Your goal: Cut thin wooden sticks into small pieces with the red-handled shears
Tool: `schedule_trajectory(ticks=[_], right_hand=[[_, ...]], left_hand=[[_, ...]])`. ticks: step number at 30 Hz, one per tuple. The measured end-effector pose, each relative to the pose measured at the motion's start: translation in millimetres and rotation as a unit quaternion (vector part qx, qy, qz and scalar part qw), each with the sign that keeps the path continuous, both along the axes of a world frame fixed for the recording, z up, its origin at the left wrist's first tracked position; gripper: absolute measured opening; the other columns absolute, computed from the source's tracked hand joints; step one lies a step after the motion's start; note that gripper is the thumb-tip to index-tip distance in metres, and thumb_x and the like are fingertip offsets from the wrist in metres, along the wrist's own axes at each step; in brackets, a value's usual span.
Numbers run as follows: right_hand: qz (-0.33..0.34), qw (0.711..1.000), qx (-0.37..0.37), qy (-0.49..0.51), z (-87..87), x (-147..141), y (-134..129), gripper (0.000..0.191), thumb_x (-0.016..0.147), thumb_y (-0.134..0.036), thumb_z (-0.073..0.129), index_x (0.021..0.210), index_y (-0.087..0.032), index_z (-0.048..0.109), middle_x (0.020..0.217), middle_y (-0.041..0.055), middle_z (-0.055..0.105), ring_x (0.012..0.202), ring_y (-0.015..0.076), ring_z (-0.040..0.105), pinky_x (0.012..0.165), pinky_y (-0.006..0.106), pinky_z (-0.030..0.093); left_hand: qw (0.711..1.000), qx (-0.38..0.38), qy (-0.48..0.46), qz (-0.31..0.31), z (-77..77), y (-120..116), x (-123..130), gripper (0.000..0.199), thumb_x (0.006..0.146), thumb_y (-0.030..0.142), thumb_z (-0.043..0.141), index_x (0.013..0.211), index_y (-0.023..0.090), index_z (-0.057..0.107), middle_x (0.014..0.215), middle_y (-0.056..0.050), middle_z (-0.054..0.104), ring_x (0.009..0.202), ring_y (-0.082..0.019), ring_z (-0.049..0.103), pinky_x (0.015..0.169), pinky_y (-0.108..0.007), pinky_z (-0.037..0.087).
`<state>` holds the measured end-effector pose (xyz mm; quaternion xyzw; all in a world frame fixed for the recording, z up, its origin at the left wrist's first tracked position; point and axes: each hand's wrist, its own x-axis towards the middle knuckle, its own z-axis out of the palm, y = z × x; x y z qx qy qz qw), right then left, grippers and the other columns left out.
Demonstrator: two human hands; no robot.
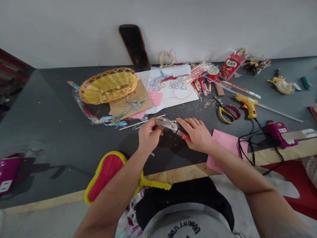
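My right hand [198, 135] is closed round the red handle of a pair of pruning shears [172, 126], with its index finger reaching toward the pivot. Small pale bits [174, 121] show beside that fingertip. At the tip of the curved metal jaws, my left hand [150, 134] is closed in a pinch; what lies between its fingers is hidden. A thin wooden stick [132, 125] runs just behind the left hand, and I cannot tell whether the fingers touch it. Blue tassels [116, 121] lie to the left of the stick.
A yellow basket [106, 86], printed paper [170, 87] and a leaning phone [135, 48] are behind. Scissors [227, 113], a yellow glue gun [247, 104], its cord and a purple power strip [282, 134] lie right. A red-and-yellow fan-shaped piece [106, 175] overhangs the front edge.
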<state>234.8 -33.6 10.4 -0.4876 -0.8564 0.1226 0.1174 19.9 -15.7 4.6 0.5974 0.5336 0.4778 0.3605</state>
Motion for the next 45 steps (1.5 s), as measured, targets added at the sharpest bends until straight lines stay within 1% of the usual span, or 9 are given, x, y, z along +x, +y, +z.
schedule_trajectory(ticks=[3,8,15,22,27,32,36,41,45], right_hand=[[0.008,1.000,-0.007,-0.003,2.3,1.8,-0.3,0.069,0.086,-0.021,0.054,0.153,-0.020,0.036,0.136,0.0143,0.057,0.117,0.0319,0.052,0.092,0.046,0.044],[0.028,0.999,-0.020,0.019,1.9,5.1,0.9,0.073,0.084,-0.019,0.054,0.154,-0.019,0.033,0.139,0.0146,0.055,0.121,0.0316,0.050,0.096,0.048,0.044],[0.041,0.998,-0.017,0.033,-0.3,7.3,2.4,0.075,0.083,-0.019,0.054,0.154,-0.019,0.032,0.139,0.0153,0.054,0.122,0.0322,0.049,0.098,0.050,0.043],[0.055,0.997,-0.020,0.045,-1.8,9.8,4.6,0.078,0.081,-0.019,0.056,0.154,-0.019,0.030,0.141,0.0153,0.053,0.124,0.0330,0.049,0.099,0.051,0.043],[0.060,0.997,-0.020,0.050,-2.0,10.9,5.5,0.078,0.080,-0.019,0.056,0.154,-0.020,0.031,0.140,0.0154,0.053,0.124,0.0332,0.049,0.098,0.051,0.043],[0.063,0.997,-0.024,0.047,-1.3,11.1,5.8,0.078,0.080,-0.020,0.056,0.154,-0.019,0.031,0.139,0.0154,0.054,0.124,0.0330,0.050,0.099,0.050,0.043],[0.060,0.997,-0.022,0.050,-1.5,11.1,5.9,0.077,0.080,-0.019,0.055,0.154,-0.020,0.032,0.138,0.0156,0.055,0.122,0.0328,0.051,0.098,0.050,0.044],[0.051,0.996,-0.016,0.065,-3.3,9.5,4.7,0.071,0.081,-0.018,0.056,0.150,-0.021,0.040,0.130,0.0136,0.059,0.116,0.0306,0.055,0.097,0.047,0.045],[0.043,0.996,-0.015,0.071,-3.9,6.6,1.7,0.064,0.083,-0.018,0.054,0.147,-0.019,0.044,0.125,0.0133,0.061,0.112,0.0285,0.057,0.096,0.044,0.047]], left_hand=[[1.000,-0.001,0.006,-0.009,-0.3,-1.8,-1.3,0.009,0.082,0.022,0.062,0.079,0.018,0.071,0.047,0.006,0.055,0.043,-0.009,0.050,0.048,-0.019,0.039],[1.000,0.005,0.000,-0.013,1.1,-2.9,-0.8,0.015,0.081,0.026,0.063,0.070,0.018,0.067,0.046,0.006,0.049,0.042,-0.008,0.042,0.045,-0.020,0.033],[1.000,0.002,-0.005,-0.023,5.4,-3.3,-0.5,0.016,0.081,0.025,0.064,0.068,0.017,0.067,0.052,0.004,0.053,0.046,-0.008,0.039,0.047,-0.021,0.032],[0.990,-0.050,-0.093,-0.090,-7.0,-0.9,-5.3,0.020,0.087,0.031,0.065,0.076,0.017,0.075,0.058,0.001,0.057,0.046,-0.007,0.038,0.045,-0.022,0.027],[0.980,-0.085,-0.137,-0.117,-13.5,-0.4,-7.0,0.024,0.088,0.036,0.067,0.077,0.017,0.077,0.053,0.000,0.053,0.046,-0.008,0.037,0.044,-0.024,0.024],[0.977,-0.104,-0.149,-0.112,-8.8,-1.2,-5.2,0.026,0.086,0.037,0.067,0.074,0.016,0.077,0.057,-0.004,0.061,0.044,-0.008,0.036,0.043,-0.023,0.022],[0.979,-0.107,-0.139,-0.107,-5.6,-1.8,-4.7,0.027,0.085,0.038,0.068,0.072,0.016,0.076,0.054,-0.003,0.059,0.043,-0.007,0.035,0.042,-0.023,0.022],[0.977,-0.112,-0.144,-0.113,-4.3,-1.4,-4.3,0.027,0.084,0.039,0.069,0.072,0.016,0.076,0.057,-0.005,0.063,0.043,-0.007,0.034,0.042,-0.023,0.022],[0.975,-0.109,-0.155,-0.115,-6.1,-0.3,-2.6,0.028,0.085,0.038,0.068,0.070,0.016,0.075,0.058,-0.005,0.064,0.043,-0.007,0.036,0.042,-0.022,0.023]])
